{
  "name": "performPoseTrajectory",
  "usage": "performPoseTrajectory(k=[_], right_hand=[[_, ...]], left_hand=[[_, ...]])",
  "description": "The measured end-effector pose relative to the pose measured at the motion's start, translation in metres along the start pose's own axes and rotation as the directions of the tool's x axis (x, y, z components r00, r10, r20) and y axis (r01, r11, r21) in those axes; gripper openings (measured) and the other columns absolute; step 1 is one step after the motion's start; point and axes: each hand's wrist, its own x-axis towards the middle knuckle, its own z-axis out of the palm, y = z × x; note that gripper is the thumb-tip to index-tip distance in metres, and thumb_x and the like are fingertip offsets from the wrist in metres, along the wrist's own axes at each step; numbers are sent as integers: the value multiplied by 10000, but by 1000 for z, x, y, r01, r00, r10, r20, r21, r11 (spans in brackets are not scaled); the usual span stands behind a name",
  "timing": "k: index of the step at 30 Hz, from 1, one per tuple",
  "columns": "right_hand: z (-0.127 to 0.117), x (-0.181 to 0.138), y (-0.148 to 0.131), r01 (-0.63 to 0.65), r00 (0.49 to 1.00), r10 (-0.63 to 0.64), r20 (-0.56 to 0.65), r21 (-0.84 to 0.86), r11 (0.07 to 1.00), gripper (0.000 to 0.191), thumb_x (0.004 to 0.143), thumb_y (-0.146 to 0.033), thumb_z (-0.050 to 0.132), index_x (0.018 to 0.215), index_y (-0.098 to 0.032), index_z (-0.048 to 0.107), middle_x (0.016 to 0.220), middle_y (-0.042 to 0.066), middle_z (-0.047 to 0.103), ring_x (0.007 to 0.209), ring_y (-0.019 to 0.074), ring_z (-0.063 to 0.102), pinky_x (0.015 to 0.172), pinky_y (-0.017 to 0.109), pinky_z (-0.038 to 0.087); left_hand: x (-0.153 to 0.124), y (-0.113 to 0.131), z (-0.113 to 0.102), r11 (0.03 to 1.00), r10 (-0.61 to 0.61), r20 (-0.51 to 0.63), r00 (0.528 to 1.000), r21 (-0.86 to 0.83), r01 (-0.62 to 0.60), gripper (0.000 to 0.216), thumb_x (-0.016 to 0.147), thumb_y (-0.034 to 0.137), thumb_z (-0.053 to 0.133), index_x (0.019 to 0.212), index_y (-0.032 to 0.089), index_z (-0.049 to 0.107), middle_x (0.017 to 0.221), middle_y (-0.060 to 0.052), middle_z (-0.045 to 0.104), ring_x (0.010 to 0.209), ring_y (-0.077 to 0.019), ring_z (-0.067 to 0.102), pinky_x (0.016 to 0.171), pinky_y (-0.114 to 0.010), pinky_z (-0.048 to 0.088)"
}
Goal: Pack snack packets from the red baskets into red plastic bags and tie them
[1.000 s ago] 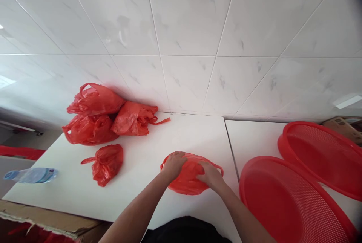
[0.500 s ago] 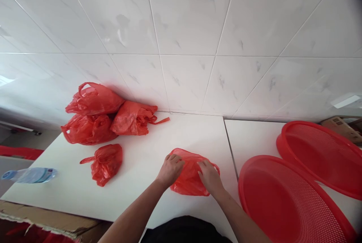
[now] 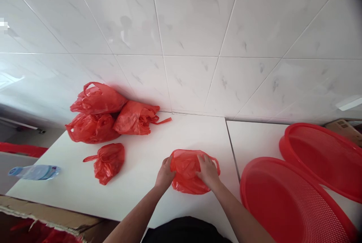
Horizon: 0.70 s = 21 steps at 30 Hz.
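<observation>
White marble-look tiles fill the whole far wall, and below them sits a white table (image 3: pixel 147 194) split by a seam toward the right. Only the head view to go on, so here's what it shows.

Near the middle of the table, close to the near edge, there's a red plastic bag (image 3: pixel 186 173) lying crumpled, and both hands are on it. The left hand (image 3: pixel 164 175) grips the bag's left side, fingers curled shut around the plastic. The right hand (image 3: pixel 208 171) sits on the bag's right side with the fingers laid over the top, closed onto the plastic as well. A thin red handle loop pokes out just right of that hand.

Far left, against the wall, a pile of three red bags (image 3: pixel 107 115) is bunched together, touching each other. A smaller knotted bag (image 3: pixel 109 162) lies alone just nearer than the pile. A clear water bottle (image 3: pixel 35 172) lies on its side at the left edge.

On the right, two big red mesh baskets (image 3: pixel 291 205) overlap, well apart from the held bag.
</observation>
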Motion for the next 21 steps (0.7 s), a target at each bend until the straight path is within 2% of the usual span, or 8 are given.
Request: performPoseTrajectory(k=[3,7,11,15,18,21], right_hand=[[-9,-14,-18,67,996,-62,-68,72,995,529,740,-181,592,1266,-234,563,1439,112,446,1351,299,359,1107,468,261],[-21,-54,-24,42,998,-29,-61,217,975,451,754,-244,595,1204,-242,622,1364,95,525,1303,278,424,1098,454,299],[-18,-106,-2,-65,998,59,29,307,949,421,741,-254,584,1156,-222,649,1272,103,589,1223,264,495,1074,407,343],[-8,-151,28,-185,982,165,87,354,917,403,694,-217,568,1085,-238,661,1180,83,628,1154,251,540,1039,379,375],[-5,-171,45,-285,958,259,120,369,884,432,686,-233,553,1108,-216,642,1194,94,620,1161,250,540,1034,368,374],[-7,-181,53,-361,933,333,139,408,839,473,680,-253,564,1146,-186,619,1229,116,603,1180,253,535,1030,360,370]], left_hand=[[9,5,-1,998,37,-66,997,-42,-40,707,736,58,450,1415,229,354,1438,-91,416,1206,-193,524,938,-274,455],[20,7,-5,997,58,-144,988,-46,-66,665,763,94,454,1413,207,366,1422,-103,436,1235,-214,505,993,-300,427],[30,5,-13,995,68,-199,978,-59,-81,649,789,172,487,1424,193,353,1415,-128,430,1247,-243,493,1024,-337,406],[30,1,-17,999,7,-168,986,-47,-15,682,807,292,514,1450,206,304,1398,-145,409,1191,-264,531,989,-382,436],[22,-1,-16,999,34,-143,989,-33,-39,731,799,405,536,1464,245,277,1405,-140,375,1171,-281,546,961,-418,462],[11,-3,-15,996,82,-184,979,-3,-84,787,777,505,543,1468,242,273,1430,-153,329,1266,-323,468,998,-461,441]])
